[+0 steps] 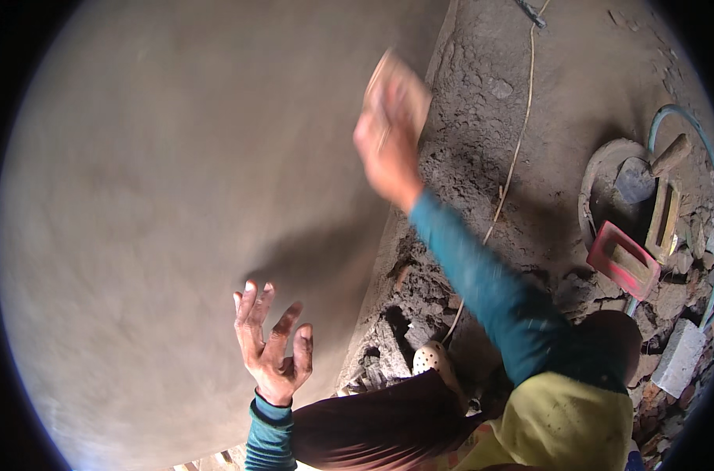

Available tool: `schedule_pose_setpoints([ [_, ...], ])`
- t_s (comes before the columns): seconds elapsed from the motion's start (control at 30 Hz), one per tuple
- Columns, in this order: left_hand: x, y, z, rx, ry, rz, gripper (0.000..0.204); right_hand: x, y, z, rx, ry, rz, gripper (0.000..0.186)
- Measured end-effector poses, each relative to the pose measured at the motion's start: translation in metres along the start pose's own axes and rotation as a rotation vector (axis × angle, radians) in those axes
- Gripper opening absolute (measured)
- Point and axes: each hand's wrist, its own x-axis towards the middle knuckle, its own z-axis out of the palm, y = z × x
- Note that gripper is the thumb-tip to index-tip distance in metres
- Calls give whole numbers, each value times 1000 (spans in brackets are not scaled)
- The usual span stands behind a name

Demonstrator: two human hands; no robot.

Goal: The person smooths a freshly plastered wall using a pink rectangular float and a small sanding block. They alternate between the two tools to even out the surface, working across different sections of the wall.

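My right hand (388,153) reaches up and forward over the smooth grey plastered surface (153,173). It is closed on a flat tan pad (404,82), close to the surface's right edge. Motion smears both, so whether the pad has a handle is hidden. My left hand (274,345) is raised at lower centre, holding nothing. Its fingers are apart and loosely bent, and a dark shadow falls on the plaster beyond it.
Crumbled mortar (471,118) lies along the plaster's edge, with a thin cord (522,133) beside it. At right, a round mortar-caked tub (588,192) holds a trowel (635,180). A red float (624,261), a grey block (679,358), rubble and a blue hose (690,118) are nearby.
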Motion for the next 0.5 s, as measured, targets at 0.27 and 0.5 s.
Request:
schedule_pose_setpoints([
  [0.27, 3, 5, 3, -1, -22, 59, 23, 114, 25, -64, 405, -127, 470, 82],
  [0.5, 19, 14, 11, 27, -28, 88, 24, -64, -44, 8, -41, -99, -301, 75],
])
